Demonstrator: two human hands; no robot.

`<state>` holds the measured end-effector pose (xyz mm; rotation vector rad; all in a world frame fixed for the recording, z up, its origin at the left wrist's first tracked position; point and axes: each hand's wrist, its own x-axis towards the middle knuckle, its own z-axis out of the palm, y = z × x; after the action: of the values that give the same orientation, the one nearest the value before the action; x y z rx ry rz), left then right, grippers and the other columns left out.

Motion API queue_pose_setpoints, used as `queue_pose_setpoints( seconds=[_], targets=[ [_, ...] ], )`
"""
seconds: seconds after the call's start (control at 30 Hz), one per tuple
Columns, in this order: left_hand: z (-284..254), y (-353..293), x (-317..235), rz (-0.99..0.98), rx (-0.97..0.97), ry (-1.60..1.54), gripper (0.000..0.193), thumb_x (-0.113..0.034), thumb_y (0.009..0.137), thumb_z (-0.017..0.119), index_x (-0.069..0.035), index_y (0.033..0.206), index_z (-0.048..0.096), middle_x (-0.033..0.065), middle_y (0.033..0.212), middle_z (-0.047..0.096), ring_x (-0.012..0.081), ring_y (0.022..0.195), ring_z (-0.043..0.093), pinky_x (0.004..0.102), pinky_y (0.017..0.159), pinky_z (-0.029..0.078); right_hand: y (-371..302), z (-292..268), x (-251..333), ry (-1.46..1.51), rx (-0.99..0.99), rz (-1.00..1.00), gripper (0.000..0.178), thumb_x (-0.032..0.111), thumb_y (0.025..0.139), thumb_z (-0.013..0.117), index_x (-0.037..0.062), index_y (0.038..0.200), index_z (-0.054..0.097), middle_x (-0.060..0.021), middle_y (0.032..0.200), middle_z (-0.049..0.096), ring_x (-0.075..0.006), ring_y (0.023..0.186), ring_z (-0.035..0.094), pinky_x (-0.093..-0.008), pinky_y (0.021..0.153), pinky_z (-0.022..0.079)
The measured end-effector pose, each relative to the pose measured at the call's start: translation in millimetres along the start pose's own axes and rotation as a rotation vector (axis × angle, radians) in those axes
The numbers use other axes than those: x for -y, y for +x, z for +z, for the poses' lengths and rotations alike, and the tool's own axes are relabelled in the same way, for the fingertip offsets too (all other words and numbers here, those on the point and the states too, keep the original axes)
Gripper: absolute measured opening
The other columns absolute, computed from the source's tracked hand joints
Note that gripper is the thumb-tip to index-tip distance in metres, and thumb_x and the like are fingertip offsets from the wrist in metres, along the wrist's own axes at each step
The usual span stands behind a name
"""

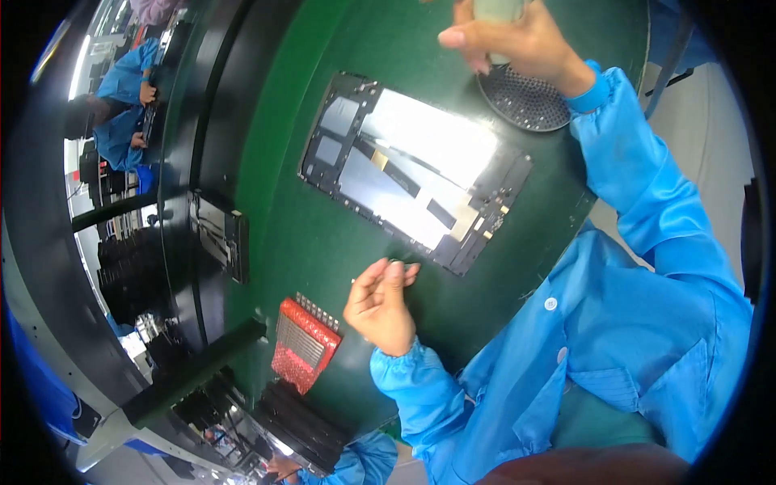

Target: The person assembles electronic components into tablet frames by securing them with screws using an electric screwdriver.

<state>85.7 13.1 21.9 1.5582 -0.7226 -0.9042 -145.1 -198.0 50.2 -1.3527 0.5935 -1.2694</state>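
Observation:
A tablet-sized device frame (424,174), black at the edges with shiny silver panels and ribbon strips, lies on the green table at a slant. Beside its near edge, my left hand (381,307) has thumb and fingers pinched together around something small and pale that I cannot make out. Up at the top right, my right hand (525,44) is wrapped round a pale greenish bottle-like container (497,14), partly cut off by the picture's upper edge. Below that hand sits a round dark dish (525,101) with a dotted surface, partly hidden by my wrist.
A red bubble-wrap pad (299,360) carries a pale sheet and a row of small pieces, left of my left hand. Another device frame (218,234) rests at the table's far side. A dark bar (202,368) crosses at lower left. Co-workers in blue sit at the left and bottom.

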Motion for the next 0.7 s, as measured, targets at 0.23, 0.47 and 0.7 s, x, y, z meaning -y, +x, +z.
queue_pose_setpoints(
  seconds=[0.23, 0.47, 0.7],
  targets=[
    [19.3, -7.2, -0.4, 0.0, 0.021, 0.091, 0.009, 0.0, 0.081, 0.064, 0.004, 0.089, 0.059, 0.0088, 0.078, 0.063, 0.0127, 0.065, 0.062, 0.0199, 0.052, 0.048, 8.5, 2.1, -6.7, 0.047, 0.07, 0.003, 0.041, 0.0, 0.076, 0.069, -0.0019, 0.111, 0.048, -0.0034, 0.059, 0.055, -0.01, 0.046, 0.052, -0.0224, 0.042, 0.039],
    [25.1, 4.0, -1.9, -0.004, 0.033, 0.16, 0.012, -0.007, 0.083, 0.065, 0.002, 0.088, 0.06, 0.0069, 0.074, 0.062, 0.0094, 0.062, 0.058, 0.0176, 0.045, 0.043, 7.4, 0.2, -1.7, 0.013, 0.034, 0.0, 0.042, -0.001, 0.075, 0.069, -0.0028, 0.111, 0.048, -0.0047, 0.056, 0.055, -0.0108, 0.046, 0.053, -0.0228, 0.042, 0.04],
    [31.8, -1.7, 5.4, 0.033, -0.035, 0.167, 0.011, -0.006, 0.081, 0.067, 0.0, 0.088, 0.06, 0.0057, 0.076, 0.063, 0.0093, 0.066, 0.06, 0.0171, 0.046, 0.045, 7.2, 0.4, 1.6, 0.061, 0.044, -0.003, 0.042, -0.001, 0.076, 0.068, -0.0032, 0.112, 0.047, -0.0033, 0.058, 0.055, -0.0106, 0.047, 0.053, -0.0233, 0.044, 0.042]
  ],
)
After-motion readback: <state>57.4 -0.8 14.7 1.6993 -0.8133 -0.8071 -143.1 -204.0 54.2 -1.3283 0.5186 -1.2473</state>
